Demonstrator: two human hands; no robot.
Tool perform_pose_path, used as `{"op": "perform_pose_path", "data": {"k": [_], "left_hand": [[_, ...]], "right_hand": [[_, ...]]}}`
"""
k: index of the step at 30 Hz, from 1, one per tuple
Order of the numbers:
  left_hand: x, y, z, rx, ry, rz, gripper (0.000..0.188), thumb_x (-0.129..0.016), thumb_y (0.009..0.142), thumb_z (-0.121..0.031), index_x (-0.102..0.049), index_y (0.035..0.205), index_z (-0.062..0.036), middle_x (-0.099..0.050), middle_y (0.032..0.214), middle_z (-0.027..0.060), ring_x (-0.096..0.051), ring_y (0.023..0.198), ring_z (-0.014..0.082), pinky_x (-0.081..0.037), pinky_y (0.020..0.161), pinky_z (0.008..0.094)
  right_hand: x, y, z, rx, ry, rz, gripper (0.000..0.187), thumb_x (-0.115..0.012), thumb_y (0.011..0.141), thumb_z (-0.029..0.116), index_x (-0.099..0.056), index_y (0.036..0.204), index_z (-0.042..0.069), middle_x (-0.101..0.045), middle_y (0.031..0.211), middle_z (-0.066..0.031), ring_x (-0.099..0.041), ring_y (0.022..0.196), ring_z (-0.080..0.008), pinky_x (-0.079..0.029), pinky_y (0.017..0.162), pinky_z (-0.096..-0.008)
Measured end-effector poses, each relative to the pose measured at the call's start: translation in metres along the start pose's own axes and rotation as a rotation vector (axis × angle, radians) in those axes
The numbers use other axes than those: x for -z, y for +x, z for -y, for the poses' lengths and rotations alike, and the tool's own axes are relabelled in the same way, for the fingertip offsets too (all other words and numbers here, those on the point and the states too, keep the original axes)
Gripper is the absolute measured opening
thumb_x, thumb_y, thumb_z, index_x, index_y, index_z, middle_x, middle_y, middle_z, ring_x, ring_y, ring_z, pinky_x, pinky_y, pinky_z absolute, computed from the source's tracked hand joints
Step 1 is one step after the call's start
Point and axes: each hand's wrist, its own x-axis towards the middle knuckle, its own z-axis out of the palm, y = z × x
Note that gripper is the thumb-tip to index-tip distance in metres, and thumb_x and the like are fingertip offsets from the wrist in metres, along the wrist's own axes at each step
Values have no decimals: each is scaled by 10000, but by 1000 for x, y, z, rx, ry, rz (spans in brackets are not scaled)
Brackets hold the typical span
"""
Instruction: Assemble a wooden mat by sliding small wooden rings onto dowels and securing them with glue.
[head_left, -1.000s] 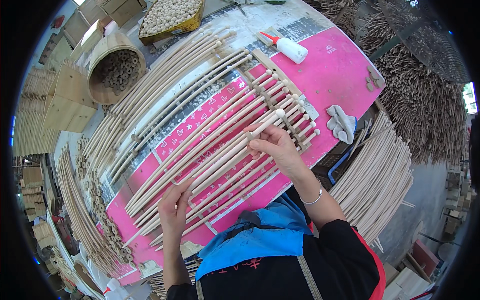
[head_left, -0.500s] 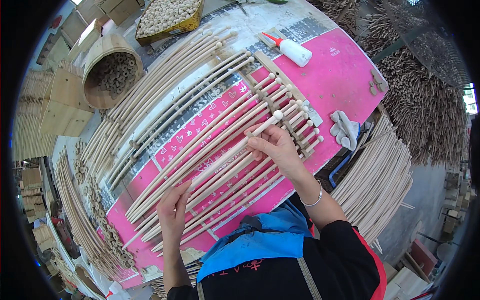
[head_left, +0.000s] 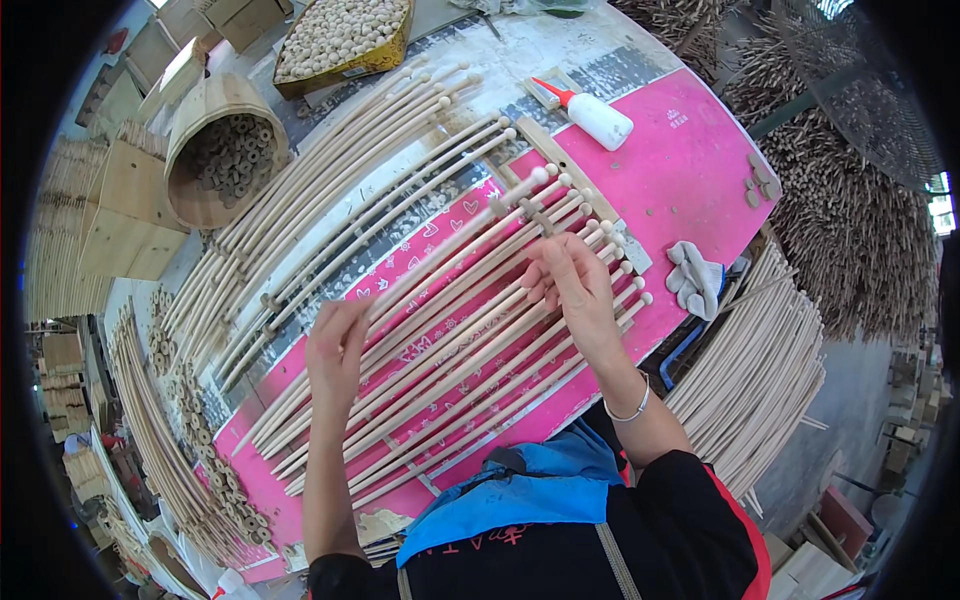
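In the left hand (head_left: pixel 337 340) we see a slim, pale ball-tipped wooden stick (head_left: pixel 450 246), pinched between thumb and fingers. It slants up and to the right above the pink tabletop, slightly blurred, with a smooth round knob (head_left: pixel 540 175) at its far end and a flat wooden collar (head_left: pixel 497 207) just below. The right hand (head_left: pixel 570 275) is over the knobbed ends of the neighbouring sticks, its fingers curled in; we cannot tell whether it touches or holds anything.

Beneath both hands we find a row of similar sticks (head_left: pixel 455 345), laid roughly parallel, their knobs gathered near a straight wooden batten (head_left: pixel 566 162). Doughnut-shaped wooden rings (head_left: pixel 215 450) are strewn along the table's left side, and more fill a staved wooden bucket (head_left: pixel 195 112). Little unpainted balls (head_left: pixel 340 35) heap up in a yellow-sided tray (head_left: pixel 372 62).

The glossy pink tabletop (head_left: pixel 690 140), printed in places with white hearts, gives way to a worn, blotchy grey-white area. On the pink we note a white squeeze bottle (head_left: pixel 601 122) with a red nozzle and a crumpled knitted glove (head_left: pixel 692 280). Past the right edge, bundled sticks (head_left: pixel 750 375) lie above a grey floor (head_left: pixel 850 400).
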Motion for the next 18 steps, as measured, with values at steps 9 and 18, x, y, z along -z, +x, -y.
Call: {"op": "perform_pose_path", "data": {"k": [9,18], "left_hand": [[-43,52,32,-3,57,4,176,-674,1001,-118,-758,1149,-71,-613,954,102,-652,831,280,-499,732,370],[-56,59,28,-168,281,-51,178,-711,945,-122,-783,1104,-87,-640,967,71,-600,946,289,-454,813,413]], "right_hand": [[0,-13,-4,-19,36,176,375,-536,1124,361,-666,1218,22,-677,837,-3,-606,687,-31,-443,553,-165],[-1,-18,-8,-53,28,207,345,-525,1131,303,-671,1239,10,-696,856,-15,-618,704,-34,-459,593,-161]]}}
